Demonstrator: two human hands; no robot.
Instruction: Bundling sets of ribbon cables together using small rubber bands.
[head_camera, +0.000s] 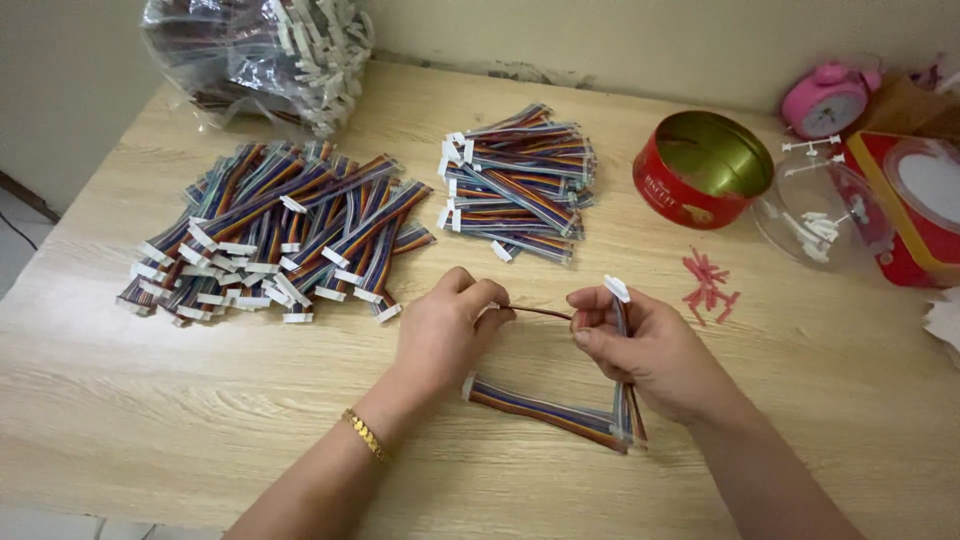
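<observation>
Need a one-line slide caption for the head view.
Left hand and right hand stretch a thin brown wire from a folded rainbow ribbon cable, beside cable piles on a wooden table.

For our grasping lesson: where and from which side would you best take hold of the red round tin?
Take the red tin by its curved side wall, coming from the near left, probably. It stands upright and open; a clear lid leans against its right side, so that flank is blocked.
</observation>
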